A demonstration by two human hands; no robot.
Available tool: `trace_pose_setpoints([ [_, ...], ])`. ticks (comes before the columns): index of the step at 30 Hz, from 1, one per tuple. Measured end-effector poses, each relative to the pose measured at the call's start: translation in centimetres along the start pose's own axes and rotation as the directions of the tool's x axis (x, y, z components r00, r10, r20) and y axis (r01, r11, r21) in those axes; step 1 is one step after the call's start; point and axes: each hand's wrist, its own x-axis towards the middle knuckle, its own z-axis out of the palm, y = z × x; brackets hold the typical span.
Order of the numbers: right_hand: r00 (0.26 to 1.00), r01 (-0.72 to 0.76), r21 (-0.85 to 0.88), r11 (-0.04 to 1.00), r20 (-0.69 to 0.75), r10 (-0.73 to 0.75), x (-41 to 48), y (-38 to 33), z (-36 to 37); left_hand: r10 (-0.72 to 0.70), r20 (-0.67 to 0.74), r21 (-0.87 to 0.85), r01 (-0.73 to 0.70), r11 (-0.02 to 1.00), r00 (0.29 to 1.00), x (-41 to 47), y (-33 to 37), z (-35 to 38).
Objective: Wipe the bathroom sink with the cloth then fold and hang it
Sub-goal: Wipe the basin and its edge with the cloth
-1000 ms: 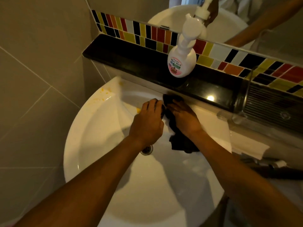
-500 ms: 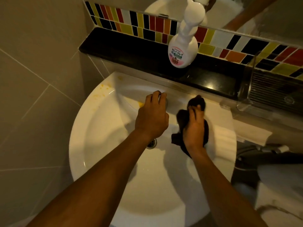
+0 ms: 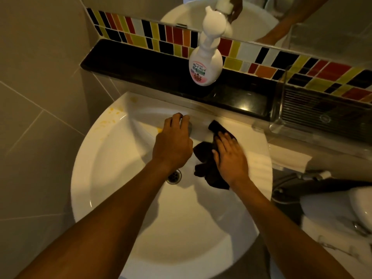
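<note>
A white round sink [image 3: 84, 178] fills the middle of the view, with yellow stains [image 3: 104, 122] on its back left rim and a metal drain [image 3: 174, 176] in the bowl. My left hand [image 3: 173, 146] is curled over the tap [image 3: 189, 125] at the back of the sink and hides most of it. A dark cloth [image 3: 203, 158] lies crumpled on the sink's right inner slope and back rim. My right hand [image 3: 229, 158] presses down on the cloth, fingers stretched toward the wall.
A white pump soap bottle [image 3: 205, 65] stands on the black ledge [image 3: 141, 71] behind the sink, under coloured tiles and a mirror. A clear ribbed rack [image 3: 322, 113] sits at the ledge's right end. A spray hose [image 3: 314, 176] and a white toilet [image 3: 332, 208] are at the right.
My right hand has slid the cloth from behind the tap out to the right side of the sink. My left hand has stayed on the tap.
</note>
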Motion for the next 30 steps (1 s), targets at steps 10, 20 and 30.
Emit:
trace_pose_setpoints([
  [10, 0.966, 0.247, -0.049, 0.968, 0.089, -0.242, -0.1, -5.6, 3.1, -0.007, -0.009, -0.025, 0.007, 1.0, 1.0, -0.2, 0.3, -0.3],
  [20, 0.997, -0.073, 0.176, 0.982, 0.039, 0.067, -3.9, 5.6, -4.1, 0.006, 0.008, -0.055, -0.006, 0.998, 1.0, -0.3, -0.3, -0.3],
  [30, 0.965, -0.232, 0.482, 0.845, 0.004, 0.263, -6.7, 8.8, -5.9, 0.006, 0.007, -0.032, -0.006, 0.999, 1.0, -0.1, -0.1, 0.0],
])
